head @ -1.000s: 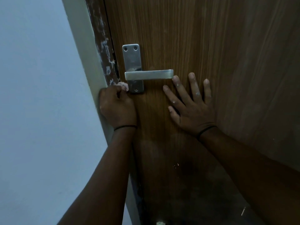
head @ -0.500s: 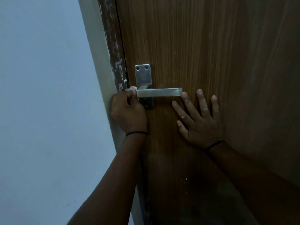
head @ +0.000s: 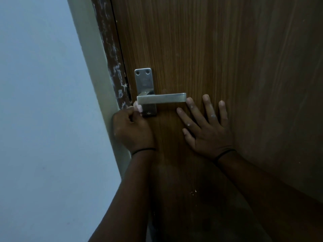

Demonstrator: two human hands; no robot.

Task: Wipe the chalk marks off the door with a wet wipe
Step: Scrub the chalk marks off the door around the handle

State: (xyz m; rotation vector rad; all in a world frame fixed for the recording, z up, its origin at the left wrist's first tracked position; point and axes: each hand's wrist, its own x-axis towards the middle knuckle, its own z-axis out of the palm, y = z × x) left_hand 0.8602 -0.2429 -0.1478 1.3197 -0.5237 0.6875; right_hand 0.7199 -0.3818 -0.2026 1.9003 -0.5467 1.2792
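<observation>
A brown wood-grain door fills the right of the view. White chalk marks streak the dark frame strip along its left edge. My left hand grips a small bunched wet wipe and holds it against the door edge just below the left end of the lever. Only a pale tip of the wipe shows above my fingers. My right hand lies flat on the door with fingers spread, its fingertips just under the right end of the lever.
A silver lever handle on a metal backplate sticks out above both hands. A pale blue-grey wall and a cream door jamb stand to the left. Small white specks dot the lower door.
My left hand with the wipe has stayed by the door edge beneath the lever, shifting slightly. The right hand has kept its flat place on the door. The view has tilted a little.
</observation>
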